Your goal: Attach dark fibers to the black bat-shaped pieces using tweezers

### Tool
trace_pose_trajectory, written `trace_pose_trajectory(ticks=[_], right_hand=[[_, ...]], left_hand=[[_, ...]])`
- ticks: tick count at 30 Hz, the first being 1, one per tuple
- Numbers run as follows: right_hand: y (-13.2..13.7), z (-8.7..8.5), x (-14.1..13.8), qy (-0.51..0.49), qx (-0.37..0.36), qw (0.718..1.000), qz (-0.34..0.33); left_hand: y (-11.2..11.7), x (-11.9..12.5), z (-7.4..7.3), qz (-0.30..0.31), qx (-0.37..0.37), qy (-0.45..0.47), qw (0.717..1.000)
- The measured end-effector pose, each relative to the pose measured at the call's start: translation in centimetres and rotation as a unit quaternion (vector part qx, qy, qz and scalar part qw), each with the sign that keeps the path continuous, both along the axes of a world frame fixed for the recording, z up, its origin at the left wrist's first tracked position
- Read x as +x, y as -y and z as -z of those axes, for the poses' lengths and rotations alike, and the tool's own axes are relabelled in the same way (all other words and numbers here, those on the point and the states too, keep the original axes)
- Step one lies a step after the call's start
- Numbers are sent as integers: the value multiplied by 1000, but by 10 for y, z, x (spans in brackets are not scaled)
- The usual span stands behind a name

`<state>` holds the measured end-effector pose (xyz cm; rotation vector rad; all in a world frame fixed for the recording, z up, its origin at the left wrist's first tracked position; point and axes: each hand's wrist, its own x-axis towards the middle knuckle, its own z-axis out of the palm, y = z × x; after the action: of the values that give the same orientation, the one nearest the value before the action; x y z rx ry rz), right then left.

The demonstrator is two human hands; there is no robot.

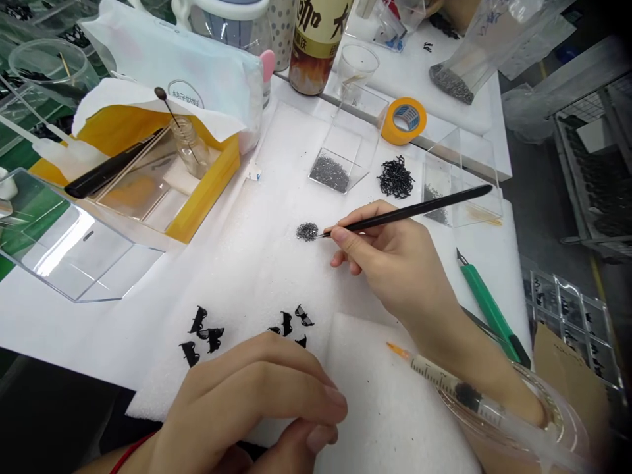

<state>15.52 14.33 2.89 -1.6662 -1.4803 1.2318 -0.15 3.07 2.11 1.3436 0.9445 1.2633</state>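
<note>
My right hand [395, 257] pinches a slim black-handled tool [419, 209], perhaps a fine brush. Its thin tip touches the right edge of a small pile of tiny dark grey pieces [307, 231] on the white foam sheet [237, 263]. Closer to me is my left hand [257, 401], its fingers curled and the thumb near the index fingertip. Anything between those fingers is hidden. Just beyond its knuckles lie several small black parts shaped like miniature sunglasses [198, 320], in two loose groups.
Clear boxes with tiny pieces [330, 174], black slender parts [395, 178] and orange tape [403, 121] lie farther back. A green-handled craft knife [488, 309] and an orange-tipped syringe [444, 382] are at right. A yellow box [202, 207] and clear cover [83, 243] stand left.
</note>
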Motion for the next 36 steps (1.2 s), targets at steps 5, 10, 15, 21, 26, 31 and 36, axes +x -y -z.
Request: trace_pose_trajectory(ticks=[5,10,15,21,26,31,36], right_hand=[[0,-2,-1,14,-7,1000,-6],[-1,-1,0,-3,-6,1000,-2],[-2,4,7,-78,-11,997,1],[0,3,9,-25,-12,999,-41],[1,3,6,-4,16,999,-52],[1,2,5,6,27,998,-49],[3,1,3,-2,49,998,-48]], left_hand=[[-1,-1,3,15,8,-5,1000],[0,-1,0,18,6,-19,1000],[2,1,3,8,21,-29,999],[3,1,5,-6,53,-27,998],[1,-1,9,11,94,-37,995],[-4,-1,6,17,96,-38,994],[-5,-2,3,29,104,-50,993]])
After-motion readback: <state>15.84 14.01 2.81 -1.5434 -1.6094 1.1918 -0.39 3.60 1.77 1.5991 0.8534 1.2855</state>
